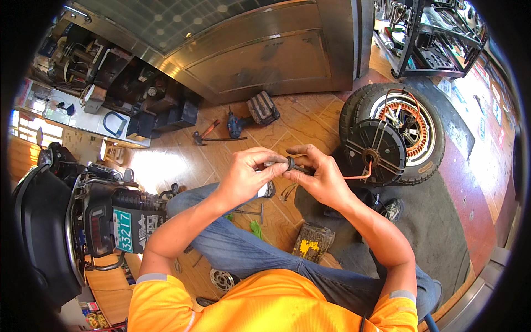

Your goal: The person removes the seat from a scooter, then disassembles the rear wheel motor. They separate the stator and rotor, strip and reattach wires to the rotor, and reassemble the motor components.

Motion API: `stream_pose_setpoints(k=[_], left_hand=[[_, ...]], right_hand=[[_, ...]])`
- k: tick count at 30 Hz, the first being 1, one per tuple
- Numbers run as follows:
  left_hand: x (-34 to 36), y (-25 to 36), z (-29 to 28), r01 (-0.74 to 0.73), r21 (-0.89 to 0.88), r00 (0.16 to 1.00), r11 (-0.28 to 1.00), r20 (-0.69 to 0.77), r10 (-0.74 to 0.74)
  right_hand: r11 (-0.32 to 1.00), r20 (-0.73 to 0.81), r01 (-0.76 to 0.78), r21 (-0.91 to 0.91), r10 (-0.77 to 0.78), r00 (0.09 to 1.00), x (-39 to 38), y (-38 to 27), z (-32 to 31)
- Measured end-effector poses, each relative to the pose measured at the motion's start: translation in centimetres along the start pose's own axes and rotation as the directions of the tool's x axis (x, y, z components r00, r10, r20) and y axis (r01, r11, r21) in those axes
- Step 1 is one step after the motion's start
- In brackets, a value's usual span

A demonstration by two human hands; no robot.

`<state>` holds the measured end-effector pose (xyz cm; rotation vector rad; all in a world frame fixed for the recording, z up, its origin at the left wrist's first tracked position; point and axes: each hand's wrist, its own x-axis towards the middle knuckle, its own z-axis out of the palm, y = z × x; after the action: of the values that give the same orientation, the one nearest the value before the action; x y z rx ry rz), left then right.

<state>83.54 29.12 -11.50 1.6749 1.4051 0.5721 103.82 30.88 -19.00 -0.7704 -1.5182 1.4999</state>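
Floor [312, 119]: wood-patterned tile; a bare strip extends left of the wheel, upper centre. Rack [431, 73], upper right: black metal, open shelves, loaded with metal tools. Wheel [351, 108], right of centre: treaded rubber tyre; the white rim encloses copper-coloured windings [425, 130]. Cover [387, 144]: round, black, ribbed; overlaps the wheel's lower left. Left hand [251, 171] and right hand [321, 169], centre: both grip the small part between thumb and fingers. Small part [291, 162]: dark, roughly cylindrical, flanged; suspended between the hands.
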Motion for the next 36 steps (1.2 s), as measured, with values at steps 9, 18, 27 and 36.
stream_pose_setpoints(k=[9, 18, 27, 36], left_hand=[[-0.2, 0.5, -0.5, -0.033, -0.034, 0.999, 0.999, 0.030, 0.034], [-0.4, 0.8, 0.2, 0.051, -0.240, 0.998, 0.969, -0.026, -0.059], [-1.0, 1.3, 0.7, -0.057, -0.185, 0.994, 0.981, -0.099, 0.039], [-1.1, 1.1, 0.1, -0.091, 0.030, 0.993, 0.995, -0.077, 0.093]], right_hand=[[0.947, -0.010, -0.093, 0.306, 0.101, 0.995, -0.4, 0.3, -0.2], [0.991, 0.037, -0.054, 0.126, 0.050, 0.998, -0.3, -0.3, -1.3], [0.930, -0.022, -0.107, 0.351, 0.122, 0.992, -0.7, -0.2, -0.3], [0.746, 0.076, -0.291, 0.599, 0.308, 0.948, -0.6, -0.3, -0.3]])
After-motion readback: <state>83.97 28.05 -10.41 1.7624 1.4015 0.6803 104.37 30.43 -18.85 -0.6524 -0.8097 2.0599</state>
